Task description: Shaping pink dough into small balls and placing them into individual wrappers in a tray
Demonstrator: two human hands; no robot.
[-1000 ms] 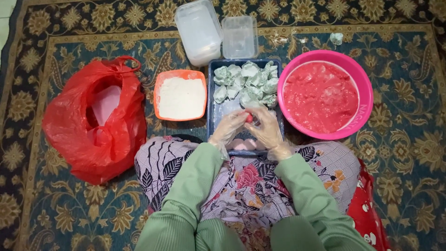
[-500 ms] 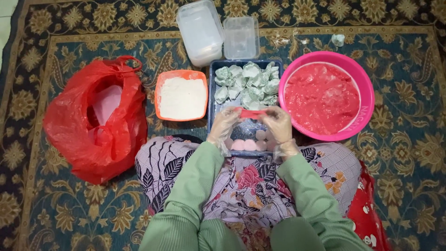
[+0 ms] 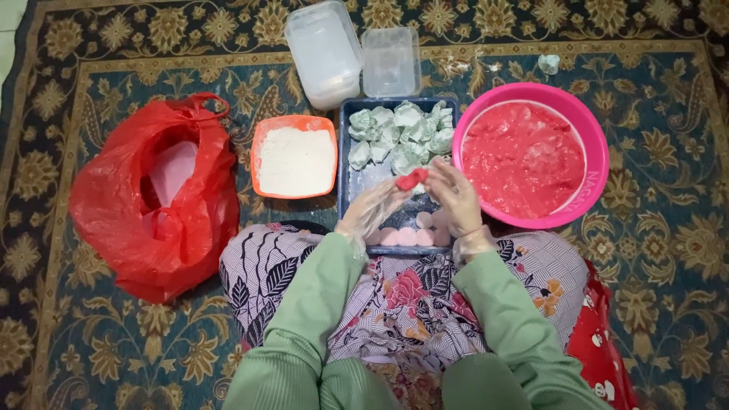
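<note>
Head view: a small piece of red dough [image 3: 411, 179] is pinched between the fingertips of both hands above the blue tray [image 3: 346, 171]. The left hand [image 3: 377, 206], in a thin clear glove, is closed on the dough's left side, and the right hand [image 3: 456, 199], also gloved, is closed on its right side, so the dough is held at the far tips of both grips. Pale green filling lumps [image 3: 399, 133] are piled in the far part of the tray; pink discs [image 3: 414, 234] are laid at its near edge, just beside the wrists. A pink bowl of red dough [image 3: 524, 156] is set just right of the tray, an orange tub of white flour [image 3: 295, 158] just left. A red plastic bag [image 3: 156, 193] is seen further left, and two clear containers [image 3: 353, 49] at the far side.
</note>
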